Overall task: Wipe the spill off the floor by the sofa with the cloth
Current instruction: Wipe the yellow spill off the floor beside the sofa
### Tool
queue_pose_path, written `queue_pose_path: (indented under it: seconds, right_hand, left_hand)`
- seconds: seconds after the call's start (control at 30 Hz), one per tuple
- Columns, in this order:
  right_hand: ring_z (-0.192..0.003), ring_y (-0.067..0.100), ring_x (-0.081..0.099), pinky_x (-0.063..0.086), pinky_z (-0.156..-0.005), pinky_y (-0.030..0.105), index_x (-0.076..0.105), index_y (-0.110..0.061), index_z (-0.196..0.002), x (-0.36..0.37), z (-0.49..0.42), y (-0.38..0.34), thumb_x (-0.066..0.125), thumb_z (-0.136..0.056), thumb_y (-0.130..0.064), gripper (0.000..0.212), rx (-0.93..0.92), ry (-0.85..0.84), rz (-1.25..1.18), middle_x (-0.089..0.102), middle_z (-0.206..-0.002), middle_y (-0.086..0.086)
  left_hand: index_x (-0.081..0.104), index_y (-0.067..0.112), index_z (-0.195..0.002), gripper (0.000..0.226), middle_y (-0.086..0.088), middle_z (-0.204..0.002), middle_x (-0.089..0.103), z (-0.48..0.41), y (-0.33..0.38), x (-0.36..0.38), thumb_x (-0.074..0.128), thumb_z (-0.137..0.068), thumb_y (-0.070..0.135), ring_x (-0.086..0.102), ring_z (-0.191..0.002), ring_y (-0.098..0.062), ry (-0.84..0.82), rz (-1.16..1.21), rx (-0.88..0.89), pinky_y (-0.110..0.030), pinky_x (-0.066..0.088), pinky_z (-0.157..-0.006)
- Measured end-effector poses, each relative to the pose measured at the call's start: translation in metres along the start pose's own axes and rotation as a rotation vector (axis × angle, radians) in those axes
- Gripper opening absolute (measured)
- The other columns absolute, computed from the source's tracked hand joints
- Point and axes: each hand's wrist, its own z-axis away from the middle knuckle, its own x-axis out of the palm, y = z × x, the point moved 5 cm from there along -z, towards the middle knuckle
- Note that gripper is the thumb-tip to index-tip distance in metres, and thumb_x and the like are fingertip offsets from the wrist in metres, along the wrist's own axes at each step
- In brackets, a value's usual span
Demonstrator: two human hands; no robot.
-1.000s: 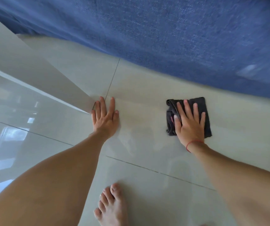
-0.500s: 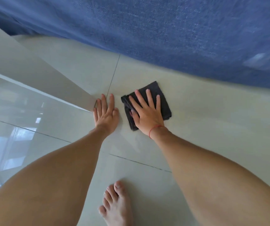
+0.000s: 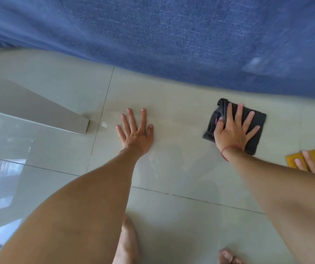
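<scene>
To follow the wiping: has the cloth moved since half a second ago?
Yes. The cloth slid right along the sofa, away from the left hand planted on the floor; the right hand presses it.

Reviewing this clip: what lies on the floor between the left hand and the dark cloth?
Head view: only bare glossy tile between the left hand and the dark cloth under the right hand. Faint streaks there may be wetness or reflections.

You have one folded dark grey cloth (image 3: 252, 128) on the pale glossy tiled floor (image 3: 181, 168), and one yellow cloth (image 3: 297, 159) at the right edge. Two of your hands show, left hand (image 3: 135, 134) and right hand (image 3: 233, 132), plus another person's fingers (image 3: 309, 164). Two bare feet (image 3: 128, 242) show, one blue fabric sofa (image 3: 172, 35), one pale table leg (image 3: 38, 109).
</scene>
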Motion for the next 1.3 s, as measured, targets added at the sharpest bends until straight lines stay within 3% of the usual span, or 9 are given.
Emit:
queue_pose_path:
  seconds: [0.1,0.33,0.43,0.53,0.63,0.83,1.0,1.2,1.3]
  right_hand:
    - [-0.149,0.033,-0.008,-0.006,-0.114,0.065,0.017,-0.034,-0.152,0.009,-0.005,-0.042,0.032,-0.097,-0.039,0.057,-0.032,0.0,-0.026,0.003,-0.163,-0.007]
    - [-0.149,0.032,-0.008,-0.01,-0.114,0.061,0.017,-0.033,-0.152,0.041,0.051,-0.13,0.031,-0.098,-0.043,0.057,-0.362,-0.108,-0.018,0.002,-0.163,-0.007]
    - [-0.15,0.027,-0.008,-0.009,-0.117,0.055,0.018,-0.03,-0.152,0.038,0.059,-0.122,0.029,-0.097,-0.05,0.06,-0.436,-0.174,-0.075,0.001,-0.163,-0.005]
    - [-0.147,0.026,0.015,0.012,-0.117,0.049,0.028,-0.019,-0.149,0.013,0.047,-0.09,0.041,-0.094,-0.052,0.065,-0.254,-0.029,-0.226,0.017,-0.161,0.007]
    - [-0.124,0.034,0.044,0.038,-0.098,0.045,0.044,-0.006,-0.133,-0.005,0.037,-0.066,0.056,-0.085,-0.054,0.069,0.005,0.038,-0.257,0.049,-0.135,0.015]
    - [-0.121,0.035,0.049,0.042,-0.096,0.04,0.054,-0.002,-0.12,-0.002,0.025,-0.078,0.054,-0.091,-0.049,0.056,0.124,-0.172,-0.236,0.056,-0.127,0.018]
    - [-0.116,0.038,0.057,0.047,-0.091,0.04,0.051,-0.002,-0.121,-0.002,0.024,-0.077,0.057,-0.093,-0.038,0.047,0.145,-0.223,-0.378,0.058,-0.128,0.019]
    - [-0.114,0.039,0.058,0.047,-0.093,0.041,0.055,0.0,-0.12,0.015,0.055,-0.054,0.063,-0.09,-0.035,0.046,0.303,-0.318,-0.548,0.06,-0.126,0.021]
    - [-0.117,0.038,0.057,0.047,-0.096,0.04,0.056,-0.001,-0.121,0.024,0.098,-0.042,0.065,-0.089,-0.031,0.044,0.313,-0.421,-0.436,0.06,-0.128,0.021]
  left_hand:
    - [-0.012,0.04,-0.152,0.061,-0.003,-0.158,-0.029,0.001,0.0,0.001,0.019,-0.1,0.046,-0.026,-0.146,-0.026,-0.026,-0.001,-0.013,-0.049,-0.016,-0.116]
    - [-0.013,0.043,-0.15,0.061,0.0,-0.157,-0.032,-0.001,0.001,-0.002,0.02,-0.099,0.044,-0.03,-0.145,-0.022,-0.088,0.033,-0.025,-0.046,-0.02,-0.114]
    - [0.001,0.041,-0.153,0.057,-0.002,-0.162,-0.018,0.002,0.001,-0.01,0.023,-0.1,0.041,-0.018,-0.149,-0.022,-0.004,0.081,-0.03,-0.045,-0.011,-0.118]
    - [0.044,0.022,-0.14,0.049,-0.011,-0.149,0.032,0.009,0.017,-0.029,0.034,-0.098,0.046,0.028,-0.138,-0.029,0.265,0.131,0.0,-0.042,0.023,-0.111]
    - [0.056,0.007,-0.119,0.062,-0.011,-0.123,0.054,0.008,0.049,-0.033,0.047,-0.089,0.06,0.049,-0.117,-0.03,0.247,0.172,-0.012,-0.04,0.038,-0.098]
    - [0.045,0.005,-0.134,0.076,-0.014,-0.135,0.048,-0.006,0.071,-0.027,0.061,-0.082,0.058,0.045,-0.128,-0.03,-0.037,0.145,-0.152,-0.039,0.04,-0.106]
    - [0.045,0.002,-0.133,0.062,-0.015,-0.137,0.048,-0.008,0.082,-0.032,0.067,-0.088,0.037,0.053,-0.124,-0.031,-0.081,0.297,-0.153,-0.037,0.046,-0.1]
    - [0.04,0.002,-0.136,0.072,-0.017,-0.136,0.047,0.022,0.066,-0.019,0.073,-0.082,0.037,0.054,-0.122,-0.034,-0.184,0.368,-0.283,-0.039,0.051,-0.094]
    - [0.043,0.001,-0.133,0.069,-0.018,-0.134,0.05,0.06,0.048,-0.002,0.074,-0.082,0.035,0.056,-0.12,-0.034,-0.242,0.328,-0.311,-0.038,0.051,-0.094]
